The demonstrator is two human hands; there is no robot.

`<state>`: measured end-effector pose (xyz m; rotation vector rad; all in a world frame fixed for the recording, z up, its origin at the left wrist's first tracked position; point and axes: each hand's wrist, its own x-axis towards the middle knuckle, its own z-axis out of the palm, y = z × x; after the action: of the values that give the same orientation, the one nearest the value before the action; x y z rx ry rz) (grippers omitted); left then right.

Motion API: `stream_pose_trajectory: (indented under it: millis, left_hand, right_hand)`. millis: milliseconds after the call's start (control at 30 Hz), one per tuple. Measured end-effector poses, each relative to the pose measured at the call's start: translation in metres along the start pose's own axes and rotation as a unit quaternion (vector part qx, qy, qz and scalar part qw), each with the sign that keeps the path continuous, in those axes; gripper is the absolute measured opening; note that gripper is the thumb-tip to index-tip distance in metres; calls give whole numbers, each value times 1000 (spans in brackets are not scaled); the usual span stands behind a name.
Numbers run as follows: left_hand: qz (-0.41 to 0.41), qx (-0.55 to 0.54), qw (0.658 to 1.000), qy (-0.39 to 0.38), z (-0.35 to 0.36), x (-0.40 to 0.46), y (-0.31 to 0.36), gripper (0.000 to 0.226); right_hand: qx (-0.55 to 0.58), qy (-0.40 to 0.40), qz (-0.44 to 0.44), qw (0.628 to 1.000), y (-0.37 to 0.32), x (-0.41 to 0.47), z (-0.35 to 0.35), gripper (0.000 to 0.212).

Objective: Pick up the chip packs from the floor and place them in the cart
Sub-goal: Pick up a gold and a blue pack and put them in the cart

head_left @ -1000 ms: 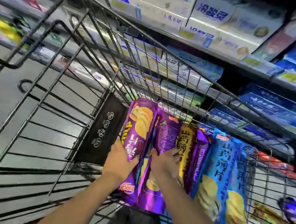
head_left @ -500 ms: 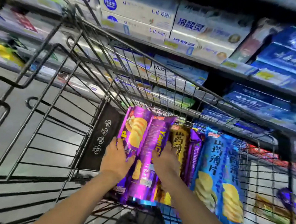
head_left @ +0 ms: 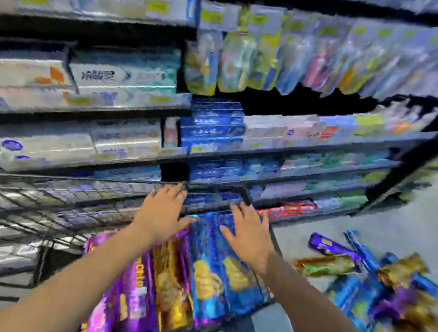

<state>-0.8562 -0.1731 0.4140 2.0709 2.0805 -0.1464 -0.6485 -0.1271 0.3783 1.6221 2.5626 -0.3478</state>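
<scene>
The picture is blurred by motion. Purple (head_left: 128,291), gold (head_left: 172,281) and blue chip packs (head_left: 221,277) stand side by side in the black wire cart (head_left: 20,210). My left hand (head_left: 164,210) and my right hand (head_left: 249,231) hover above the packs near the cart's far right corner, fingers spread, holding nothing. More chip packs in blue, purple and gold lie in a heap on the floor (head_left: 380,292) to the right of the cart.
Store shelves (head_left: 217,134) full of boxed goods rise directly behind the cart. Hanging packets (head_left: 299,58) fill the upper right shelf. Grey floor (head_left: 437,215) opens to the right, beyond the heap.
Both hands have let go of the purple packs in the cart and lifted away, fingers spread. The view has swung up and to the right, bringing the heap on the floor into sight.
</scene>
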Motion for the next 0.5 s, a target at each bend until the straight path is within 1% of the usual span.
stream_pose_trajectory:
  millis: [100,233,367,500]
  left_hand:
    - [82,34,996,20,-27,28,72,71]
    - [171,69,983,16,-39,69,183,72]
    - [231,72,970,-7,-27,106,308,69]
    - [262,76,961,-32,-8,131,423,67]
  right_hand:
    - [7,18,82,996,72,-30,-25,69]
    - [15,43,181,982,175,-84,-43,68]
    - [43,35,284,957,289,-134,-42,81]
    - [57,62,333,939,393,-171,-26,67]
